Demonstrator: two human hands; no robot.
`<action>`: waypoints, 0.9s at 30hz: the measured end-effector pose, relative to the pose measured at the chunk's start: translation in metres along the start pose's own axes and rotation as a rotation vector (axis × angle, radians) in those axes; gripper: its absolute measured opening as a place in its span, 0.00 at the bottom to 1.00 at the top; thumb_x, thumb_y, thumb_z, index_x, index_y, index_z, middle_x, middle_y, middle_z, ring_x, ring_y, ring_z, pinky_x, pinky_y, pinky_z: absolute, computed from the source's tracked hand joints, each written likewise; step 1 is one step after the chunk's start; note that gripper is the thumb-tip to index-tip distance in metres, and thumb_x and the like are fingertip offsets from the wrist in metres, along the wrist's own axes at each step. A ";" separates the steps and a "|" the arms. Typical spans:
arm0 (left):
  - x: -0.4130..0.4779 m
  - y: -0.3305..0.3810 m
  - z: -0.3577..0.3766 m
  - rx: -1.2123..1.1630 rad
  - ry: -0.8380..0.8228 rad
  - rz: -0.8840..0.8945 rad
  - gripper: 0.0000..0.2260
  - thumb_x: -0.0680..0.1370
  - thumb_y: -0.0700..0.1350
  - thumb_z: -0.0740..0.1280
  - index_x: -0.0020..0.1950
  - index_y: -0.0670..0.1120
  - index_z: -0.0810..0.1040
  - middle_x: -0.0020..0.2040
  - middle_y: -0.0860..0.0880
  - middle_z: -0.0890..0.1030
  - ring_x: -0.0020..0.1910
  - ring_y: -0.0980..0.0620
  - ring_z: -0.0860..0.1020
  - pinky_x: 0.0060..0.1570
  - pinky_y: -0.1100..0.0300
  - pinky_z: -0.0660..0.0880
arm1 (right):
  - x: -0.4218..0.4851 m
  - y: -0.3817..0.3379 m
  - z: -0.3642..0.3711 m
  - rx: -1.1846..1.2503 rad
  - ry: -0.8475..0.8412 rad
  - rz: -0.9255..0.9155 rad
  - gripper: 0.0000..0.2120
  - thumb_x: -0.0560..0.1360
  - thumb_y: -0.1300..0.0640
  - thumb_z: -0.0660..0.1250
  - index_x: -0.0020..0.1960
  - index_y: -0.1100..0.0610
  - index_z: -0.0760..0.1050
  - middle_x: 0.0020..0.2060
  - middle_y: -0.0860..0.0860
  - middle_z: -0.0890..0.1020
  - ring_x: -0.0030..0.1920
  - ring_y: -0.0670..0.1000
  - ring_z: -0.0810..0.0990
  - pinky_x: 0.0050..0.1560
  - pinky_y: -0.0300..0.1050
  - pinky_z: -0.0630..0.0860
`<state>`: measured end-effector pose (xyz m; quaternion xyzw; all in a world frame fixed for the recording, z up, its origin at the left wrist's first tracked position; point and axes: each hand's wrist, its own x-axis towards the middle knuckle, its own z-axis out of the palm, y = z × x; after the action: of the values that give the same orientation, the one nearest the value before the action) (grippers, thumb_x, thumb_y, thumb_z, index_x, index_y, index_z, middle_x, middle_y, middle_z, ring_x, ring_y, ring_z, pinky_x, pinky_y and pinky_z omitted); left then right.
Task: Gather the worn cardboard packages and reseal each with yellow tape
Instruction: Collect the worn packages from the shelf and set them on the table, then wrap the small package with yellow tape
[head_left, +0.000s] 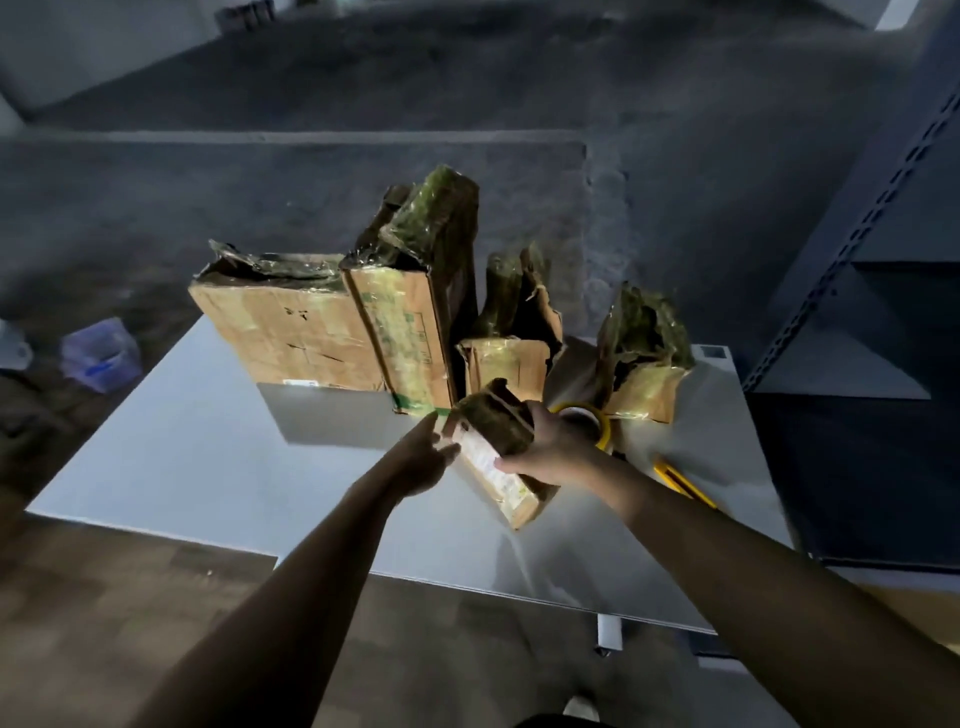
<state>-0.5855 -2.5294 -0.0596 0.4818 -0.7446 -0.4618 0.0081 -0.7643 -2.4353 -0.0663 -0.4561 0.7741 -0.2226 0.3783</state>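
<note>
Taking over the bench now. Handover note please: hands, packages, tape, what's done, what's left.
Right hand: grips the small package, held tilted over the table.
Left hand: open, fingers at the package's left end.
Yellow tape roll: on the table behind the right hand, untouched; yellow-handled tool beside it.
Four standing packages: grouped at the back, tops torn.
Done: gathering, apparently.
Left: taping, probably all five.
</note>
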 end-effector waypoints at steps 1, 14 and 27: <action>0.004 0.000 0.000 -0.006 0.055 -0.004 0.26 0.83 0.45 0.62 0.80 0.45 0.56 0.74 0.41 0.69 0.70 0.44 0.70 0.67 0.52 0.69 | 0.004 0.005 0.000 -0.037 -0.026 -0.005 0.32 0.68 0.47 0.76 0.65 0.52 0.65 0.48 0.49 0.76 0.46 0.48 0.78 0.43 0.46 0.79; 0.038 -0.026 0.022 0.243 -0.083 0.105 0.25 0.82 0.54 0.63 0.77 0.51 0.63 0.74 0.45 0.68 0.71 0.46 0.69 0.61 0.59 0.68 | 0.025 0.031 0.031 -0.495 -0.229 -0.107 0.45 0.70 0.51 0.72 0.80 0.46 0.51 0.75 0.50 0.68 0.73 0.56 0.67 0.75 0.62 0.49; 0.083 -0.054 0.009 0.286 -0.146 0.288 0.08 0.83 0.46 0.61 0.56 0.47 0.78 0.60 0.45 0.81 0.59 0.44 0.77 0.52 0.56 0.73 | -0.001 0.031 0.024 -0.230 0.108 0.104 0.32 0.77 0.52 0.70 0.77 0.54 0.62 0.76 0.54 0.64 0.76 0.55 0.63 0.73 0.49 0.64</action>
<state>-0.5962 -2.5893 -0.1382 0.3319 -0.8624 -0.3792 -0.0480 -0.7614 -2.4193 -0.1024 -0.4430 0.8364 -0.1364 0.2924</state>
